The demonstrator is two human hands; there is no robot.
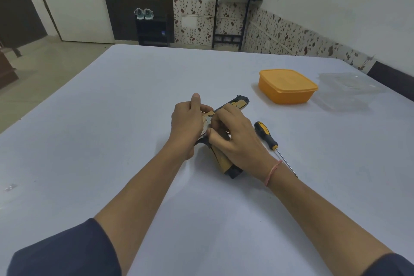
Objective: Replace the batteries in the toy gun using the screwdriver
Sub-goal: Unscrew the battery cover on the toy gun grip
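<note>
While the screwdriver [268, 139] lies beside, both hands' fingers [216, 122] grip the toy gun [240, 102]

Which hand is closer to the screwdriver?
Right. The right hand grips the toy gun just beside the screwdriver; the left hand holds the gun's other side, farther away.

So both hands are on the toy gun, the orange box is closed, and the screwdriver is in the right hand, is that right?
No. The head view shows the screwdriver lying on the table right of the right hand, held by neither hand. The rest stands: the left hand and right hand are both on the toy gun, and the orange box has its lid on.
</note>
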